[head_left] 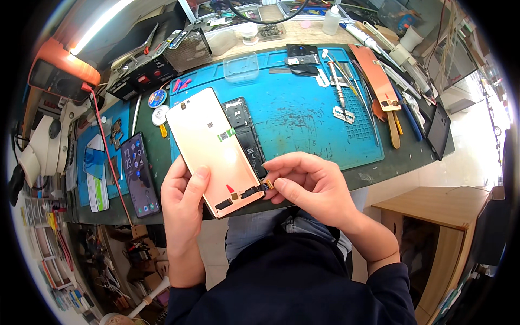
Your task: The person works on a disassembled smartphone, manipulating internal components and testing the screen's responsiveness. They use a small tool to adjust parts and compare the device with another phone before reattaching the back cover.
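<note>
My left hand (183, 206) grips the lower left edge of a copper-pink phone panel (216, 157), tilted upright, with a dark oval cutout near its top, small green stickers and black parts along its bottom. My right hand (314, 189) pinches a small flex cable with a gold connector (268, 184) at the panel's lower right corner. Behind the panel lies an opened dark phone body (242, 130) on the blue mat (303, 124), partly hidden by the panel.
A lit phone (140, 173) lies left, near an orange multimeter (59, 76) and red lead. A clear plastic box (241, 67), tweezers, razor blades (343, 115), pry tools and another copper-pink panel (374, 73) lie at the back and right. A wooden cabinet (433, 206) stands lower right.
</note>
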Action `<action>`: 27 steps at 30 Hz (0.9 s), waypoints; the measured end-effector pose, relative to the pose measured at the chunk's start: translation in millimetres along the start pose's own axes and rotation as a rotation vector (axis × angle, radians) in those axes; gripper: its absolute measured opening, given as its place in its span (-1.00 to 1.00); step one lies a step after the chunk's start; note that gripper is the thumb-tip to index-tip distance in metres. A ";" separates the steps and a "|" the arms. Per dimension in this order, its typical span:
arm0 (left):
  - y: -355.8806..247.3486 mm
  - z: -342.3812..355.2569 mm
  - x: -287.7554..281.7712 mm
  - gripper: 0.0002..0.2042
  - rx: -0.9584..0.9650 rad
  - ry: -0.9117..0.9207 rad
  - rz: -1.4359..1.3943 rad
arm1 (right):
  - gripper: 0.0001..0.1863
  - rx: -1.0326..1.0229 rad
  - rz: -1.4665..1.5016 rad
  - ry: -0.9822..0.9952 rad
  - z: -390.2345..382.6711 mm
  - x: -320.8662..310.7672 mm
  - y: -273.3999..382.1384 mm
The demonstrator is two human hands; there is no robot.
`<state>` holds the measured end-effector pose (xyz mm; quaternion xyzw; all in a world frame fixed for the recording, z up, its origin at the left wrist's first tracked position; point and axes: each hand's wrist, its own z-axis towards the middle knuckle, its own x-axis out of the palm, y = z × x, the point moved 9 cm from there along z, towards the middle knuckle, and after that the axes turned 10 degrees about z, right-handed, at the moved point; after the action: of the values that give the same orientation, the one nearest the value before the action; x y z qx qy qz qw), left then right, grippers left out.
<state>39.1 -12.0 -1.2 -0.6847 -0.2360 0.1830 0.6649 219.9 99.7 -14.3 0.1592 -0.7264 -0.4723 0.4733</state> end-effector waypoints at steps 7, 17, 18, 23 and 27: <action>-1.1 -0.6 -1.7 -0.61 0.012 -0.004 0.023 | -0.70 -0.007 0.011 0.004 -0.5 1.0 0.9; -9.6 -2.3 0.7 -0.57 0.043 -0.027 0.043 | -0.71 0.000 0.003 0.002 0.0 1.3 -0.5; -10.3 -2.5 0.6 -0.57 0.048 -0.028 0.047 | -0.71 0.004 0.003 0.001 0.1 1.3 -0.6; -12.9 -3.4 0.1 -0.56 0.058 -0.012 0.057 | -0.70 0.000 0.006 -0.002 0.6 2.4 2.2; -13.2 -3.2 1.3 -0.56 0.056 -0.004 0.053 | -0.69 0.005 -0.014 -0.001 1.1 1.9 0.9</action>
<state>40.9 -13.8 12.3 -0.6716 -0.2139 0.2082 0.6782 218.2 99.4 -12.6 0.1649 -0.7267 -0.4739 0.4692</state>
